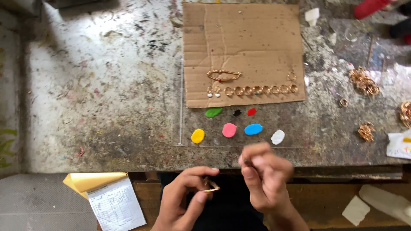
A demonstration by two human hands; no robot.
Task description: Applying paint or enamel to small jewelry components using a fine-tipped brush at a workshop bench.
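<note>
The left hand (182, 201) holds a small gold ring piece (211, 185) in a narrow grip between thumb and forefinger, below the desk (107, 85) edge. Just right of that grip, the right hand (265, 179) is closed and blurred; its contents cannot be told. Beyond the grip, paint blobs lie on the desk: yellow (198, 136), pink (229, 130), blue (253, 129), white (278, 137). Farther out, a cardboard sheet (244, 38) carries a row of gold rings (257, 90).
</note>
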